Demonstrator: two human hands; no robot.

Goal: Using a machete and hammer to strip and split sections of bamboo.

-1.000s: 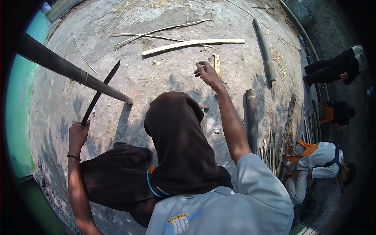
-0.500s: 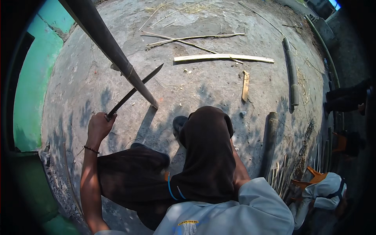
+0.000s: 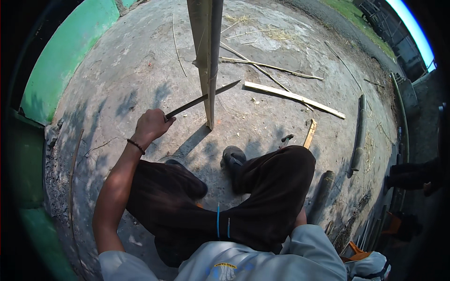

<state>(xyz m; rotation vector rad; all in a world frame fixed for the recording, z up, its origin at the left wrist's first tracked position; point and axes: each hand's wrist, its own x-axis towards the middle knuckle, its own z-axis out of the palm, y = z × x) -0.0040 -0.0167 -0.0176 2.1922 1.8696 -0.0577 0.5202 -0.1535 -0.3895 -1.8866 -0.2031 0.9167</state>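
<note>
Gripping a knife (image 3: 187, 105), the left hand (image 3: 151, 125) has its fingers curled tight around the handle. The blade crosses the pole (image 3: 211, 47), its tip showing past the right edge. The pole stands on the floor (image 3: 117, 107). The right hand is hidden behind the right leg (image 3: 293, 173); its state cannot be told. Right of the pole lies a pale strip (image 3: 295, 99).

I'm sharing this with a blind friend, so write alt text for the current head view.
A person's left hand grips a long dark blade that crosses a standing bamboo pole on grey ground. The right hand is out of sight. Farther right lie a pale strip and dark bamboo lengths.
</note>
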